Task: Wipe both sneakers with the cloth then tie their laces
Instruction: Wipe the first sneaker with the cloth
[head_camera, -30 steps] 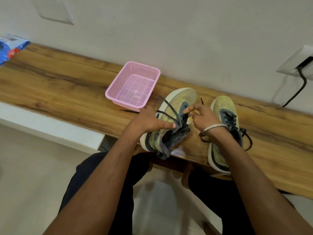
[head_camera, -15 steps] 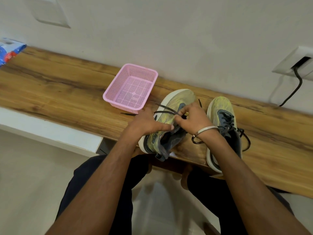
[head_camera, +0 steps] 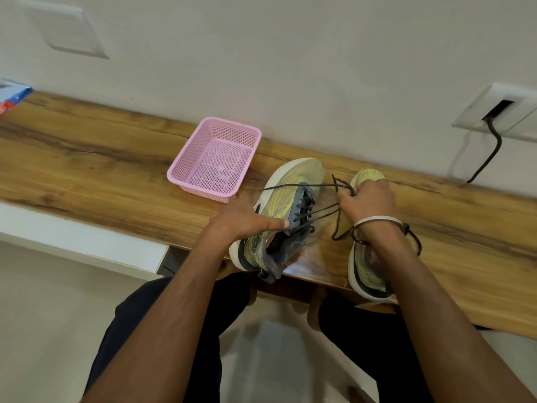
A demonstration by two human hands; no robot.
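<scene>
Lying at the far left edge of the table (head_camera: 87, 167), well off to the left of both hands, is a blue packet (head_camera: 11, 96), cut by the frame. A pink basket (head_camera: 216, 161) stands next, just up and left of the left hand (head_camera: 247, 218), near it but not touching.

That left hand rests on the left sneaker (head_camera: 293, 199), tipped onto its side, its sole toward the basket and its heel over the table's near edge. Its grip is apart: the fingers lie straight and flat across the shoe's side, one fingertip reaching the grey lace panel, pinning the shoe down.

Dark laces (head_camera: 322, 212) run taut from that panel rightward across the gap to the right hand (head_camera: 369, 199). One strand crosses the toe of the shoe and ends free beyond the left hand; another hangs in a loose bend just below the right hand's grip.

The right hand's grip is clamped on the laces, fingers curled round them; a pale bangle (head_camera: 377, 220) sits on the wrist. Directly beneath and behind that hand lies the right sneaker (head_camera: 366, 266), upright, toe toward the wall, its own lace looped beside the wrist.

Farther right, a wall socket (head_camera: 499, 112) holds a black cable (head_camera: 491, 152) that drops to the table.
</scene>
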